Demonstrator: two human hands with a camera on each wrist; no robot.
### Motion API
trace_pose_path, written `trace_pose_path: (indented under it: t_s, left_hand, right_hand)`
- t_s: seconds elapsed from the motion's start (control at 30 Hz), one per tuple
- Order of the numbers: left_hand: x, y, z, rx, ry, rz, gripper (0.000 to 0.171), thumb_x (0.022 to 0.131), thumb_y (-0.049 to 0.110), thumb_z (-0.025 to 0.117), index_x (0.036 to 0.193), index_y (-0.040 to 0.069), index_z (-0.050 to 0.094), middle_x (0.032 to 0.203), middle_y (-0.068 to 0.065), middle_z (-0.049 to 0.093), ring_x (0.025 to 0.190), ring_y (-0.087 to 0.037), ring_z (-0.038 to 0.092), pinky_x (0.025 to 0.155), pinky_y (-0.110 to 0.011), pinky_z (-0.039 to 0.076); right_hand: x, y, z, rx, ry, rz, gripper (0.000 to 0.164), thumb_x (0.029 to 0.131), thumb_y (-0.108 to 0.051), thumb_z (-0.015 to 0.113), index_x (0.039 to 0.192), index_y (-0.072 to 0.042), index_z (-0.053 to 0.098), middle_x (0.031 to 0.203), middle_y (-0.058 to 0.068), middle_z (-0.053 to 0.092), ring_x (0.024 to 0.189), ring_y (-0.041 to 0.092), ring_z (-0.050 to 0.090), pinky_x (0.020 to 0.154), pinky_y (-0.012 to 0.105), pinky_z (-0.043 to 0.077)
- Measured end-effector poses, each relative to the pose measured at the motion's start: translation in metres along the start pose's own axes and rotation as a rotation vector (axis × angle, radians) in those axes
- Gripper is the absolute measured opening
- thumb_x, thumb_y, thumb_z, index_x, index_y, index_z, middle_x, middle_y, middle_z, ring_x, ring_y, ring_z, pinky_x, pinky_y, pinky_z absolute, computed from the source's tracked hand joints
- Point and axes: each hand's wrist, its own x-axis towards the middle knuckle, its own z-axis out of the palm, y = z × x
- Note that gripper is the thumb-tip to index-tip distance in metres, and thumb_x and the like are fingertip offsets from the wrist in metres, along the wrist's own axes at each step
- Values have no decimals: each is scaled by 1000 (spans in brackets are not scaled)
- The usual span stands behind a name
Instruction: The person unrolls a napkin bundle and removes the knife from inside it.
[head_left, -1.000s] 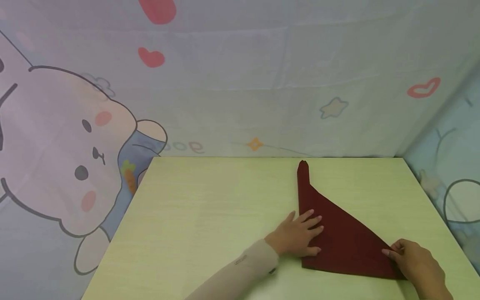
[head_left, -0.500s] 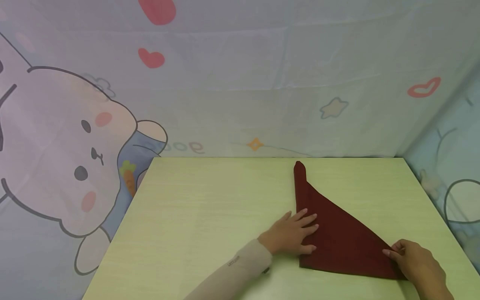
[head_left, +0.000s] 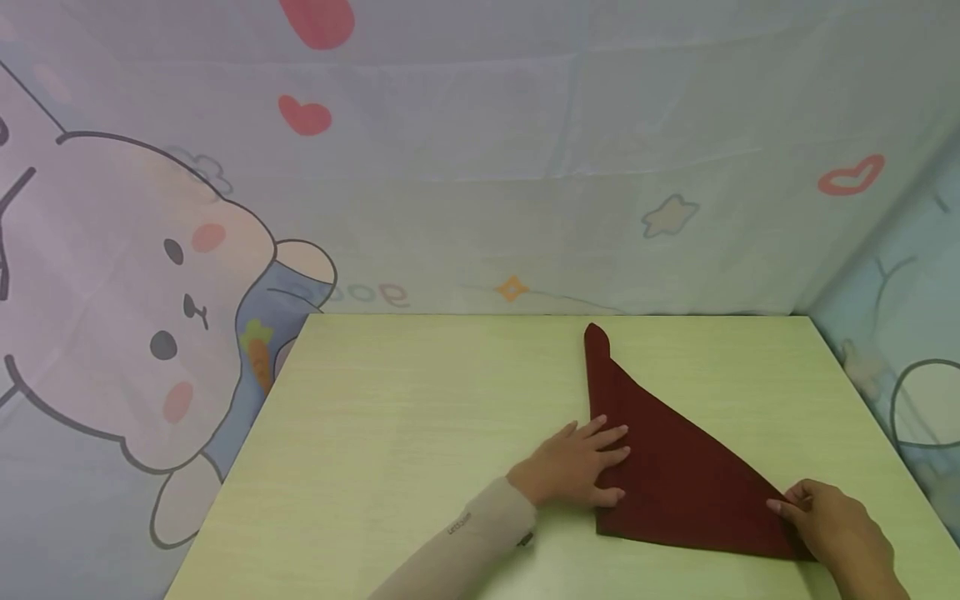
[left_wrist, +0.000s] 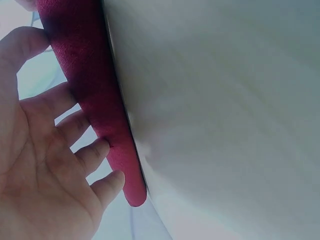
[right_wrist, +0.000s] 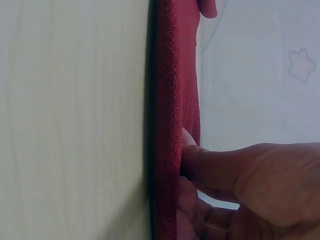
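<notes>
A dark red folded cloth (head_left: 686, 483) lies on the right half of the table, roughly triangular, with a narrow strip (head_left: 597, 343) pointing to the back edge. My left hand (head_left: 577, 468) rests on its left side with spread fingers. In the left wrist view those fingertips touch the red fabric (left_wrist: 92, 75) from above, and the palm is off it. At the lower right corner, my right hand (head_left: 842, 533) pinches the slanted edge between thumb and fingers. The right wrist view shows the right thumb (right_wrist: 210, 167) against the fabric; part of the fingers is hidden.
The pale yellow table (head_left: 405, 417) ends at a back edge just beyond the strip. A light printed curtain (head_left: 480, 167) hangs behind it, with a cartoon bear (head_left: 172, 292) at the left. More curtain (head_left: 907, 308) hangs along the right side.
My left hand has slid a little to the left, and the cloth's left side and narrow strip have shifted left with it. My right hand has stayed nearly still at the corner.
</notes>
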Motion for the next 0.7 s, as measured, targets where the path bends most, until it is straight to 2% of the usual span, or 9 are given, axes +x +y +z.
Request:
trace_pose_path:
  t_s: [0.2, 0.33, 0.5, 0.7]
  left_hand:
    - [-4, -6, -1, -52, 1, -11, 62, 98, 63, 47, 154, 37, 43, 167, 15, 22, 157, -18, 14, 123, -39, 26]
    - [-8, -11, -2, -77, -26, -33, 63, 95, 60, 54, 154, 40, 43, 169, 13, 19, 158, -20, 10, 124, -39, 24]
    - [-12, -17, -2, -84, -68, -52, 68, 93, 57, 57, 156, 41, 37, 170, 12, 13, 158, -21, 7, 124, -39, 23]
    - [-13, -17, -5, -64, -72, -37, 67, 94, 55, 55, 157, 38, 38, 170, 9, 15, 158, -21, 6, 124, -39, 22]
  right_hand:
    - [-1, -1, 1, -9, 14, 18, 40, 93, -47, 71, 96, -8, 62, 82, 5, 62, 79, 28, 58, 60, 42, 46]
    - [-1, -2, 1, -13, 19, 27, 39, 93, -45, 72, 95, -7, 63, 82, 6, 61, 79, 28, 58, 61, 42, 47]
    - [-2, -4, 1, -16, 16, 40, 38, 93, -44, 72, 95, -7, 63, 82, 6, 61, 78, 28, 57, 61, 42, 46]
    - [-2, -5, 1, -22, 20, 29, 37, 94, -43, 71, 95, -7, 63, 82, 6, 61, 79, 28, 58, 61, 43, 47]
